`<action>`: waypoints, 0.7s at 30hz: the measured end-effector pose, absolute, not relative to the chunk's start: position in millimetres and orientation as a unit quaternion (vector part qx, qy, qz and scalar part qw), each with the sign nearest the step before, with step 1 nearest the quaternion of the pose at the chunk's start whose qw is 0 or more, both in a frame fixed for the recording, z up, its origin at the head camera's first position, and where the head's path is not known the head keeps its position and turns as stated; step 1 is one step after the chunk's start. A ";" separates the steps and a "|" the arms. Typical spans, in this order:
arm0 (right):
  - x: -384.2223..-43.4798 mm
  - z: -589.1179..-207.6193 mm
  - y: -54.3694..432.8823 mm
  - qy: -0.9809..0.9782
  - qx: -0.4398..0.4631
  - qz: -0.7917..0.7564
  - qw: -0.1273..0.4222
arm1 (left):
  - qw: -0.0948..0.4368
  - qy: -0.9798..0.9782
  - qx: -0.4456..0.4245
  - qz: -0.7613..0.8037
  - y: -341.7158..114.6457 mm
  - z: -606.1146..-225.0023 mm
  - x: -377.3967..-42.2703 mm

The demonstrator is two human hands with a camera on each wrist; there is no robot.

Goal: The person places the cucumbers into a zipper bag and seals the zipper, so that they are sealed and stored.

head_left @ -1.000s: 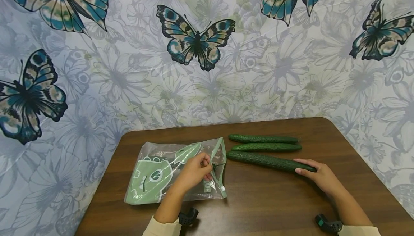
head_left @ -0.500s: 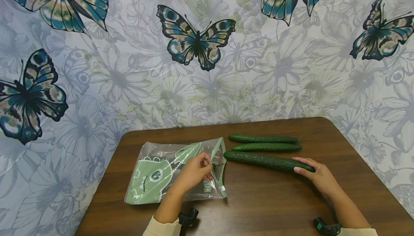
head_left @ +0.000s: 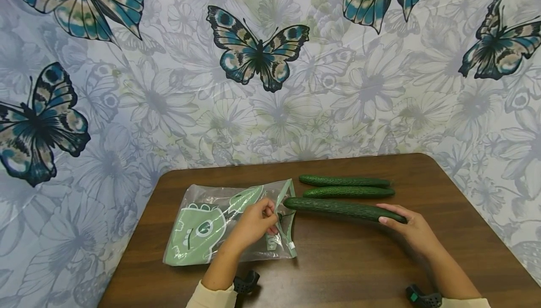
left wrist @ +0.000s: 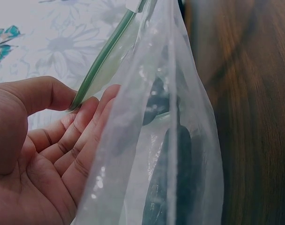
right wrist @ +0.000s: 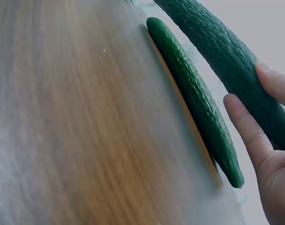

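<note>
Evidently the bag (head_left: 198,237) is pinched at its mouth to keep the limp film parted: the left hand (head_left: 255,221) grips its green edge strip (left wrist: 102,58) between thumb and fingers, so one layer stands away from the other. The right hand (head_left: 416,230) grasps the large cucumber (head_left: 342,208) near one end, probably so most of its length stays free and lined up with that mouth. Its far tip overlaps the bag's right edge; dark green shapes show through the film in the left wrist view, but I cannot tell how much of the cucumber lies inside. Two more cucumbers, the middle cucumber (head_left: 348,192) and the back cucumber (head_left: 344,181), lie side by side on the worktop (head_left: 338,270), just beyond the held one.

The bag is clear, glossy, crinkled plastic with a pale green cartoon print and a small white slider (head_left: 291,246) at the strip's near end. All three cucumbers are long and rounded at the ends; the held one has dark, bumpy, ridged skin and looks the thickest. The worktop has brown wood grain and rounded back corners.
</note>
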State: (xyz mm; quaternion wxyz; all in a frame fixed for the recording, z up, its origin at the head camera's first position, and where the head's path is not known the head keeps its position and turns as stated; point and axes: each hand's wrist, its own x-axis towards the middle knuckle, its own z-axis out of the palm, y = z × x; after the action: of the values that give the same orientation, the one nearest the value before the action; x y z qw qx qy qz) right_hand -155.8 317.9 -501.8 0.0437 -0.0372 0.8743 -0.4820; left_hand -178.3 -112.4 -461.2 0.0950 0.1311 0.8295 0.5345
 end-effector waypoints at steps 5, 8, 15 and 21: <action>-156.2 -498.3 312.2 0.874 -0.038 -0.482 0.053 | 0.096 0.829 0.131 0.535 -112.3 -461.4 -178.2; -156.5 -497.8 308.5 0.876 -0.044 -0.478 0.053 | 0.096 0.829 0.132 0.535 -112.4 -461.9 -178.6; -154.8 -497.2 298.4 0.873 -0.062 -0.481 0.049 | 0.097 0.828 0.136 0.535 -112.3 -461.5 -178.4; -153.8 -497.7 287.9 0.864 -0.074 -0.494 0.055 | 0.100 0.830 0.135 0.532 -112.2 -461.5 -178.3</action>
State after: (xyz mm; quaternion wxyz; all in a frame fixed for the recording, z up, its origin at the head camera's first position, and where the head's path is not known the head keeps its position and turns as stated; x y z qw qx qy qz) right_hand -153.8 287.9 -497.7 0.0549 -0.0744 0.8644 -0.4941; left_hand -178.3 -112.2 -461.5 0.0995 0.1346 0.8297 0.5325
